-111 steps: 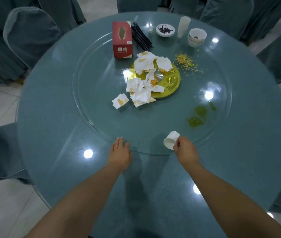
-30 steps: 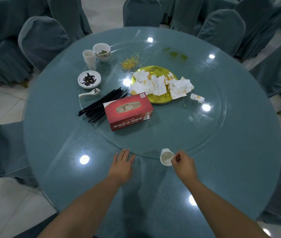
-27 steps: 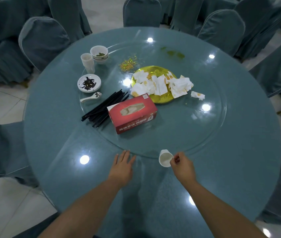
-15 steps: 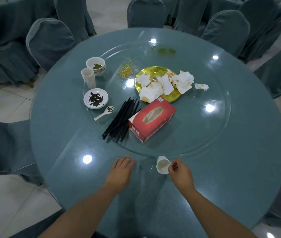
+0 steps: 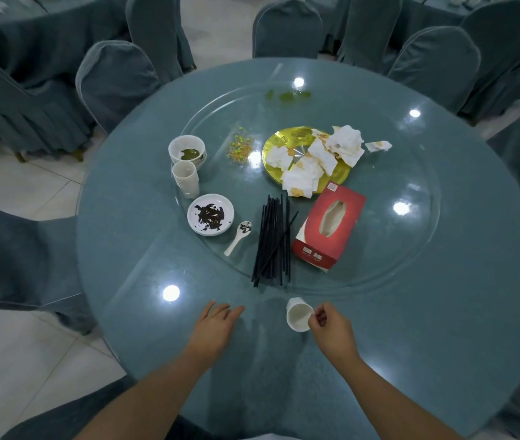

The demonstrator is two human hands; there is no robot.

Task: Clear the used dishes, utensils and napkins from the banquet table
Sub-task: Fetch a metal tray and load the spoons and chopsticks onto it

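Note:
My right hand (image 5: pixel 331 328) pinches the rim of a small white cup (image 5: pixel 296 318), tilted above the table's near edge. My left hand (image 5: pixel 215 325) lies flat on the table just outside the glass turntable (image 5: pixel 395 268). On the turntable lie a bundle of black chopsticks (image 5: pixel 273 241), a white spoon (image 5: pixel 239 237), a white saucer with dark scraps (image 5: pixel 210 214), a stack of white cups (image 5: pixel 185 179), stacked bowls (image 5: pixel 187 152) and a gold plate (image 5: pixel 287 139) heaped with soiled napkins (image 5: pixel 322 157). One napkin (image 5: pixel 378 146) lies loose to the plate's right.
A red tissue box (image 5: pixel 330 227) lies beside the chopsticks. Food crumbs (image 5: pixel 240 147) and green spills (image 5: pixel 285 96) mark the turntable. Covered chairs (image 5: pixel 115 81) ring the round table (image 5: pixel 474 312), with tiled floor at the left.
The turntable has rotated, bringing chopsticks, tissue box, saucer and cups round toward me while the spills went to the far side. My right hand still holds the cup; my left hand stays at the rim.

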